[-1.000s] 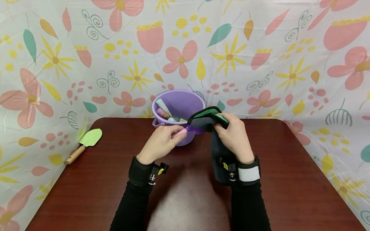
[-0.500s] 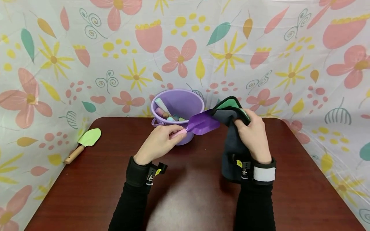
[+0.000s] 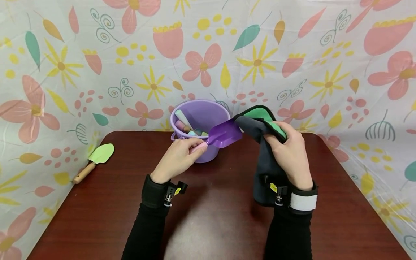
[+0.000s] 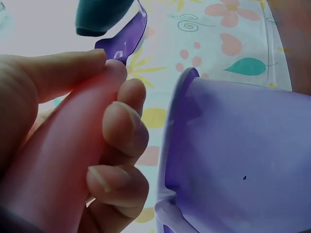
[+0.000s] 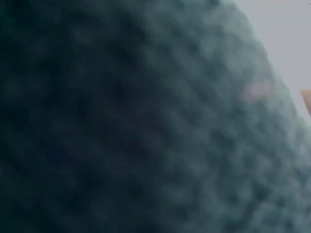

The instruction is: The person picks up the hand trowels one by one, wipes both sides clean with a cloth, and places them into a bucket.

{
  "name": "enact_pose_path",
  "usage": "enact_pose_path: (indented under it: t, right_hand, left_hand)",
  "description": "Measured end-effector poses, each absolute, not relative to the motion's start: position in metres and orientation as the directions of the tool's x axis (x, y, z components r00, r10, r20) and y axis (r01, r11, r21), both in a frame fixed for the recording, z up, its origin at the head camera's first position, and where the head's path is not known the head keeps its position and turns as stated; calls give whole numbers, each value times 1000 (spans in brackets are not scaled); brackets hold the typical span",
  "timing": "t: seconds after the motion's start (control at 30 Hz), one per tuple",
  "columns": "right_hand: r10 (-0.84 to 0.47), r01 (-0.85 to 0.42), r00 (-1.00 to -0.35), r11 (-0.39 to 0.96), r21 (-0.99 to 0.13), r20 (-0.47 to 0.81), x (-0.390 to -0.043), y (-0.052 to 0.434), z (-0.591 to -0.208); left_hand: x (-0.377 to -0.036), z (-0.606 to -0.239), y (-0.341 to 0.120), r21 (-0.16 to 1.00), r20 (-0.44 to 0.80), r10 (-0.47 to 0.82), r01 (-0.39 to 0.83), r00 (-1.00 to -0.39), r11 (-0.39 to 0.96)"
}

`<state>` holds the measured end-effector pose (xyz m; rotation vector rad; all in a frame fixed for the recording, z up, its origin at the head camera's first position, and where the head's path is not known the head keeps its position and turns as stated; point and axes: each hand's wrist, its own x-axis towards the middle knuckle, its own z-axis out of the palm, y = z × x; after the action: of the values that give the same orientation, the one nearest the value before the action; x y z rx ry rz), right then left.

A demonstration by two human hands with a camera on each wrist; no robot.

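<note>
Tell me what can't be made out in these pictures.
- Right wrist view: dark grey cloth with green lining fills the frame; the right hand is hidden there.
- Head view: items inside the purple plastic bucket are partly hidden by its rim.
- Left wrist view: purple plastic toy shovel blade mostly hidden behind left hand.

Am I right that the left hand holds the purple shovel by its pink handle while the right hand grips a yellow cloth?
Not quite: the cloth that the right hand grips is dark grey and green, not yellow, as the head view shows. The left hand does hold the purple shovel by its pink handle.
</note>
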<state>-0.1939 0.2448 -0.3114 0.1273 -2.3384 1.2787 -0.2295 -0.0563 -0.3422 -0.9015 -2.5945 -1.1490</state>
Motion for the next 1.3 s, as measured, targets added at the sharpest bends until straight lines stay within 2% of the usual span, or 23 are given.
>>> enact_pose_path:
  t: [0.27,0.47,0.6,0.73,0.97,1.3]
  right_hand:
    - [-9,-413,-858,608,-678,514,-200,213,-315]
    - [-148,-521,-816,605,-602,558,-208,186,-323]
    - [-192,-544,-804,621,-565,563,-208,172,-327]
    - [-157,-512,-805,670,-538,571,-209,164,-330]
    - [-21,-391,-834,728,-563,552,-215,162,-335]
    - [67,-332,-836,729,-599,545,-220,170,-338]
  left_hand:
    - [-230,-344,-54,653,370,458,577,-808,490]
    - [-231,-345,-51,615,406,446,600,-797,512]
    - [-231,-346,-48,600,429,439,613,-789,514]
    - [-231,-347,-46,594,434,447,622,-782,510]
    - [-230,-348,-46,541,418,492,644,-764,541]
    - [-229,-347,-49,514,415,509,656,-754,553]
